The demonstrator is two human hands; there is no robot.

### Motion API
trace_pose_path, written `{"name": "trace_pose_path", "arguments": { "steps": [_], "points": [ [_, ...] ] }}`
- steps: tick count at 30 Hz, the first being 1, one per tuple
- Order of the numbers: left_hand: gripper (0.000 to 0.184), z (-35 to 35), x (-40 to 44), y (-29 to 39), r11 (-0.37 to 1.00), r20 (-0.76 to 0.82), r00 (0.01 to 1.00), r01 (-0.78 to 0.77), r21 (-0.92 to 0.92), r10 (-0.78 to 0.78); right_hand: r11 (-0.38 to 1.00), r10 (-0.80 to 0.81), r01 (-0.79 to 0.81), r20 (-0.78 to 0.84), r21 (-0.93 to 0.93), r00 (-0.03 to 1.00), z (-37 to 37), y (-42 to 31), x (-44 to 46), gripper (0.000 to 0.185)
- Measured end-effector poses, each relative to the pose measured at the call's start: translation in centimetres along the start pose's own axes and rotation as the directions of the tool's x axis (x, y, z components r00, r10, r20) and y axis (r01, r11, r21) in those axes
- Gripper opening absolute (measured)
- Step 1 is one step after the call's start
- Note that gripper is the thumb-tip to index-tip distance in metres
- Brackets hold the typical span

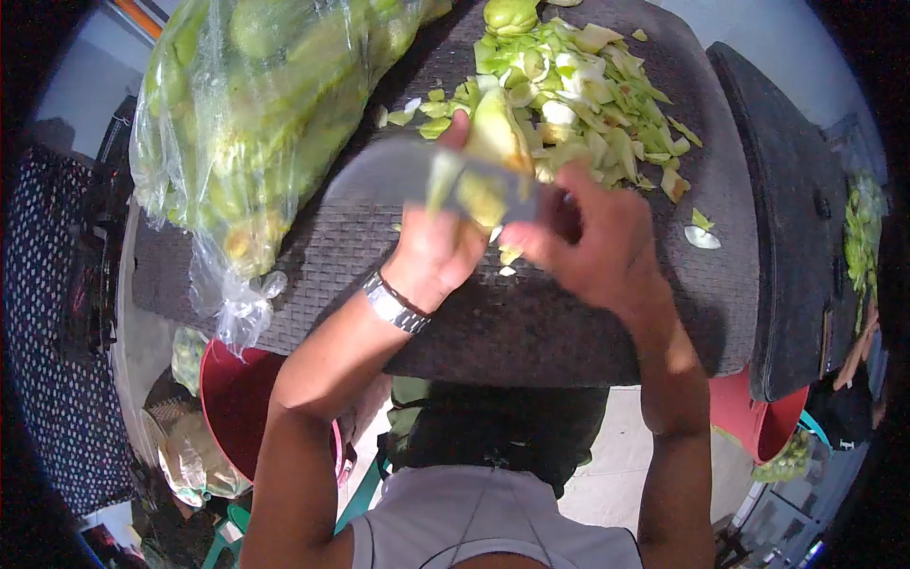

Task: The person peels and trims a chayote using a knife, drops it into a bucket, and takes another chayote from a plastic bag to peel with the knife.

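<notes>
My left hand [436,242], with a metal watch at its wrist, is closed round a pale green, partly peeled vegetable [498,133] above the table. Fingers of my right hand [597,237] are wrapped round the dark handle of a broad knife [379,175]. The blade is blurred by motion, points left and crosses in front of the vegetable and the left palm. Green scraps stick to the blade. Just beyond both hands lies a heap of green and white peelings [607,104], with a whole green vegetable [512,16] at its far edge.
A clear plastic bag [275,114] full of green vegetables lies on the left of the dark woven table [332,275]. Small peel pieces [701,236] lie at right. Red tubs [237,403] stand below the table's edge on both sides. A dark padded chair [787,237] is at right.
</notes>
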State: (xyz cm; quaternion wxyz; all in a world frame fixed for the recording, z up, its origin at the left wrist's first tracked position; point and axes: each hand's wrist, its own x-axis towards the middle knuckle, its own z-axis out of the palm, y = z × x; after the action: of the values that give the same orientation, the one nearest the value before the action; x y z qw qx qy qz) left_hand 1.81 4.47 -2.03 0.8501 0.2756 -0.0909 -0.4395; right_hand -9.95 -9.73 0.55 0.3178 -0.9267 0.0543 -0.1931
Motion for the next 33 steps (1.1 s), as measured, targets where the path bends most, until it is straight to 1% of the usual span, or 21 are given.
{"name": "trace_pose_path", "arguments": {
  "steps": [1,3,4,5,7,9,10,12,13,15,17,18,20,22,25,26,29,30,31,32,33],
  "points": [
    [0.056,-0.6,0.4,0.7,0.981,0.160,0.975,0.171,-0.087,-0.156,0.999,-0.041,0.041,0.014,-0.008,0.999,0.3,-0.6,-0.3,0.059],
    [0.062,-0.2,0.0,0.7,0.937,0.245,0.953,0.241,-0.253,-0.179,0.992,-0.122,0.123,0.042,-0.021,0.992,0.8,-1.3,-0.6,0.061],
    [0.062,0.1,-0.3,0.6,0.968,0.181,0.972,0.184,-0.172,-0.152,0.978,-0.191,0.190,-0.002,-0.081,0.982,1.4,-0.8,-0.7,0.063],
    [0.061,0.4,-0.4,0.5,0.988,0.120,0.986,0.130,-0.085,-0.119,0.983,-0.173,0.173,0.007,-0.067,0.985,1.3,-0.7,-0.6,0.062],
    [0.061,-0.1,-0.2,0.4,0.991,0.151,0.982,0.122,-0.051,-0.113,0.989,-0.138,0.139,0.024,-0.044,0.990,1.1,-0.7,-0.6,0.061],
    [0.059,-1.2,0.5,0.8,0.964,0.325,0.932,0.219,-0.148,-0.161,0.987,-0.151,0.151,-0.005,-0.058,0.989,0.9,-0.5,-0.4,0.060],
    [0.058,-0.9,0.5,0.6,0.988,0.184,0.977,0.122,-0.092,-0.104,0.986,-0.158,0.156,-0.021,-0.065,0.987,0.8,-0.2,-0.3,0.060],
    [0.056,0.3,0.5,-0.1,0.997,-0.091,0.995,-0.040,0.064,0.046,0.985,-0.095,0.093,-0.009,-0.142,0.995,0.0,0.2,0.0,0.059],
    [0.052,-0.1,0.5,0.1,0.997,-0.045,0.998,-0.048,0.060,0.051,0.981,-0.063,0.062,-0.005,-0.183,0.998,-0.3,0.5,0.1,0.059],
    [0.049,-0.2,0.7,0.2,0.998,-0.071,0.995,-0.064,-0.010,0.063,0.981,-0.064,0.056,-0.039,-0.186,0.997,-0.2,1.1,0.3,0.062],
    [0.047,-0.7,1.0,0.2,0.996,-0.163,0.983,-0.086,0.009,0.086,0.980,-0.002,-0.003,-0.025,-0.200,1.000,-0.6,1.5,0.5,0.067],
    [0.046,-0.8,1.1,0.1,0.995,-0.209,0.973,-0.093,0.018,0.095,0.959,0.032,-0.058,-0.096,-0.277,0.995,-0.7,2.1,0.6,0.067],
    [0.045,0.6,0.6,0.9,0.998,-0.185,0.981,-0.056,0.041,0.062,0.891,0.083,-0.182,-0.246,-0.416,0.966,-1.2,3.9,1.0,0.066],
    [0.043,0.5,0.5,1.3,0.995,-0.120,0.991,-0.044,0.088,0.054,0.919,0.250,-0.314,-0.265,-0.237,0.931,-3.5,5.4,1.8,0.064],
    [0.043,0.7,0.8,0.9,0.998,-0.193,0.981,-0.016,0.058,0.027,0.905,0.424,-0.421,-0.211,0.061,0.881,-3.7,5.5,2.0,0.062],
    [0.044,0.6,0.8,0.7,0.994,-0.204,0.978,-0.032,0.107,0.053,0.882,0.467,-0.442,-0.175,0.165,0.867,-3.2,5.2,1.9,0.061],
    [0.043,0.6,0.8,0.4,0.998,-0.251,0.968,0.003,0.060,0.012,0.973,0.229,-0.229,-0.025,-0.012,0.973,-1.5,1.3,1.1,0.062],
    [0.043,0.1,0.4,-0.1,0.997,-0.306,0.950,-0.040,0.068,0.059,0.990,0.139,-0.139,-0.008,-0.015,0.990,-0.9,0.6,0.6,0.057],
    [0.049,0.2,-0.1,-0.3,0.992,-0.249,0.965,-0.052,0.117,0.080,0.999,0.047,-0.047,0.011,-0.015,0.999,0.0,0.2,0.1,0.054],
    [0.053,-0.1,0.0,0.0,0.998,-0.117,0.992,0.051,-0.040,-0.055,0.999,-0.045,0.045,0.030,-0.013,0.999,0.6,-0.2,-0.3,0.052],
    [0.057,-0.6,0.3,0.5,0.969,0.040,0.985,0.173,-0.179,-0.168,0.997,-0.072,0.073,0.036,-0.021,0.997,1.0,-0.5,-0.4,0.055]
  ]
}}
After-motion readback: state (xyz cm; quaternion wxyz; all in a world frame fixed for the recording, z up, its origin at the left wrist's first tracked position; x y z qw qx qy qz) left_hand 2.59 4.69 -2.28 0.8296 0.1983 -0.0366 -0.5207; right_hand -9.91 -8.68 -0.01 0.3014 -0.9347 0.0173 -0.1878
